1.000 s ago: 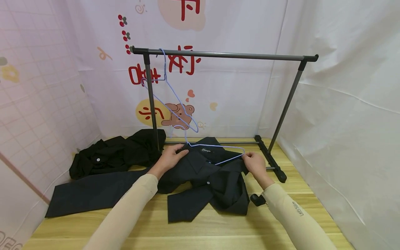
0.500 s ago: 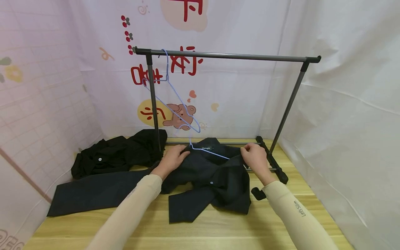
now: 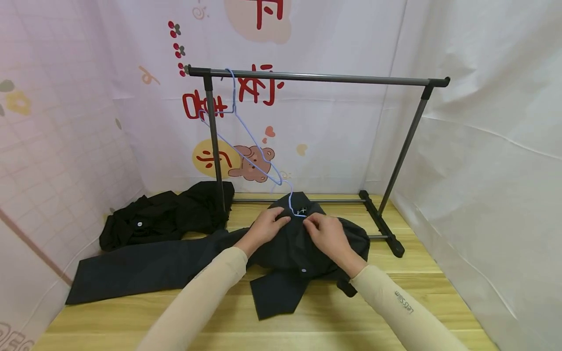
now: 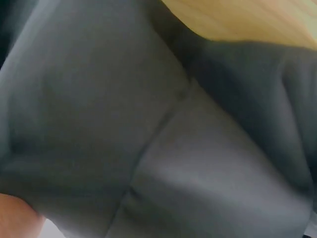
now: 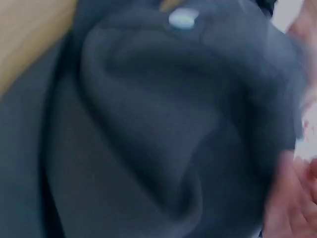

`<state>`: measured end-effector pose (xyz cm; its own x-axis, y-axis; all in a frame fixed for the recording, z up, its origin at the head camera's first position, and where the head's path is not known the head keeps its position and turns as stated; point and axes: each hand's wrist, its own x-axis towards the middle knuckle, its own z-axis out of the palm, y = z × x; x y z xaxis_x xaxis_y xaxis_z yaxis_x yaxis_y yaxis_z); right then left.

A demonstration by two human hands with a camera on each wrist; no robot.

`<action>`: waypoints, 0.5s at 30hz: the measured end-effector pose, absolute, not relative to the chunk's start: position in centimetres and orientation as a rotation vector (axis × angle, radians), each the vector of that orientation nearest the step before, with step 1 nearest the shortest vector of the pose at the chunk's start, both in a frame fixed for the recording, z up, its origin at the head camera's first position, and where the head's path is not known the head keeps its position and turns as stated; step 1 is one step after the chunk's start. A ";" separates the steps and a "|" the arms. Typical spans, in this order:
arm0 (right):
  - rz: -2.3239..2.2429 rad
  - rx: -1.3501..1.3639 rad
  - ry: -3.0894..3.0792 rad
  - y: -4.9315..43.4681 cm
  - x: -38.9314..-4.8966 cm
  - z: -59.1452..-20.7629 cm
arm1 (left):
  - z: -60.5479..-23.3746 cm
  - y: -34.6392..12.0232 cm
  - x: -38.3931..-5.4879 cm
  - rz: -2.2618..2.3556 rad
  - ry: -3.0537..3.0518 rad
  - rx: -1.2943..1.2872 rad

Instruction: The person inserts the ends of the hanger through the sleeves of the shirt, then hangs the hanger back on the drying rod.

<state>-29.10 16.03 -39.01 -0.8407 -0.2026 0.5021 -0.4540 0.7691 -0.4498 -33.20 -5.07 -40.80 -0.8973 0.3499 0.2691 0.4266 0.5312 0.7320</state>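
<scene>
A dark button-up shirt [image 3: 285,251] lies spread over the table, one long sleeve stretched to the left. A light blue wire hanger [image 3: 290,201] stands in its collar, hook upward and most of the frame hidden in the cloth. My left hand [image 3: 265,228] holds the shirt's left shoulder beside the collar, thumb on top. Just right of the collar, my right hand [image 3: 330,237] pinches the cloth at the front opening, by the hanger's arm. Dark fabric nearly fills both wrist views; a pale button [image 5: 183,19] shows at the top of the right one.
A grey metal clothes rack [image 3: 320,78] stands behind the shirt, its right foot [image 3: 382,226] resting on the wooden table [image 3: 210,321]. Another blue hanger [image 3: 248,131] hangs at the bar's left end. A crumpled black garment [image 3: 164,212] lies at the left.
My right hand has come left and toward me, drawing the shirt's right front over the hanger's arm. My left hand and the hanger have shifted right. The hanger's right end is now covered.
</scene>
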 end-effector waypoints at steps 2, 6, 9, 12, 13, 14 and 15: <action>0.727 0.427 -2.527 17.8 -29.7 -38.6 | -40.7 -5.6 -33.3 -1.348 -2.692 -0.673; 0.714 0.431 -2.757 21.6 -31.0 -38.0 | -40.3 -6.4 -33.3 -1.429 -2.753 -0.646; 0.903 0.557 -2.921 23.5 -31.5 -38.1 | -40.3 -6.4 -33.4 -1.455 -2.772 -0.668; 1.030 0.621 -2.932 24.0 -31.6 -38.4 | -40.4 -5.9 -33.6 -1.499 -2.746 -0.697; 1.038 0.632 -2.916 23.7 -31.5 -38.4 | -40.4 -5.6 -33.6 -1.518 -2.734 -0.716; 1.014 0.648 -2.898 23.3 -31.4 -38.4 | -40.4 -5.2 -33.6 -1.543 -2.718 -0.742; 0.970 0.654 -2.884 22.8 -31.3 -38.4 | -40.3 -4.9 -33.5 -1.565 -2.709 -0.756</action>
<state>-31.27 22.78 -38.44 -0.9112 -0.3806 0.1579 -0.3987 0.7176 -0.5711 -33.51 -4.87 -40.32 -0.8868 0.4323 0.1635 0.3576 0.4177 0.8353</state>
